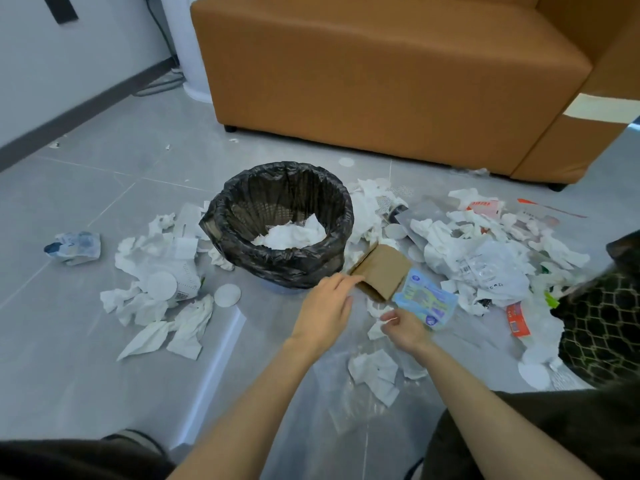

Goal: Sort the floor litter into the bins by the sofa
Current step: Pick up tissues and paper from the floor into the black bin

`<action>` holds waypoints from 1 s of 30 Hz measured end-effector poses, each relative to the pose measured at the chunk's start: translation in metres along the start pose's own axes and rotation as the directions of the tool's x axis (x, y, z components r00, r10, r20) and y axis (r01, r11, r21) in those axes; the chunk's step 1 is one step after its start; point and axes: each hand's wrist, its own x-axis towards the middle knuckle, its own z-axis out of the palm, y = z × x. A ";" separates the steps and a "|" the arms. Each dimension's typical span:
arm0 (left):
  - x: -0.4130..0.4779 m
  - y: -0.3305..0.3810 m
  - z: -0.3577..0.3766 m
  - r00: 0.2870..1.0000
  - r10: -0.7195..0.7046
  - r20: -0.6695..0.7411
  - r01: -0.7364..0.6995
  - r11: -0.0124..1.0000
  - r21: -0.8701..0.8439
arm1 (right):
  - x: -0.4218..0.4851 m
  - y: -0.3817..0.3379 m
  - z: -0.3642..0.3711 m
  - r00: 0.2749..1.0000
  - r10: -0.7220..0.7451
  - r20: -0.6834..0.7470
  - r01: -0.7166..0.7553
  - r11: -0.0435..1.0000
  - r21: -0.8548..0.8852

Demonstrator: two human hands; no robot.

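I'm looking down at a grey tiled floor w/ thin pale grout lines crossing it & a bright streak of glare lying on the tiles near me. A tan sofa is sitting straight ahead on short black feet. On the left a pale wall is running back w/ a dark skirting board; a white column & some cables are sitting in the corner beside the sofa.
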 end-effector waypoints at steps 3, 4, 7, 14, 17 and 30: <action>-0.015 -0.008 0.019 0.969 -0.121 0.213 0.117 0.993 0.033 | -0.011 0.024 0.012 0.987 0.046 0.151 -0.026 0.991 -0.134; -0.018 -0.011 0.023 0.952 -0.152 0.265 0.145 0.988 0.048 | -0.013 0.028 0.016 0.980 0.033 0.197 0.001 0.985 -0.170; -0.036 -0.019 0.042 0.878 -0.254 0.405 0.230 0.967 0.107 | -0.016 0.044 0.029 0.974 -0.057 0.218 0.120 0.949 -0.292; -0.075 -0.020 0.067 0.713 -0.356 0.604 0.231 0.933 0.277 | -0.019 0.064 0.048 0.964 -0.215 0.159 0.265 0.837 -0.478; -0.085 -0.018 0.072 0.709 -0.366 0.603 0.205 0.925 0.320 | -0.020 0.063 0.048 0.969 -0.190 0.159 0.245 0.841 -0.483; -0.095 -0.024 0.076 0.758 -0.424 0.495 0.274 0.896 0.349 | 0.012 0.035 0.013 0.993 -0.095 -0.069 0.092 0.994 -0.051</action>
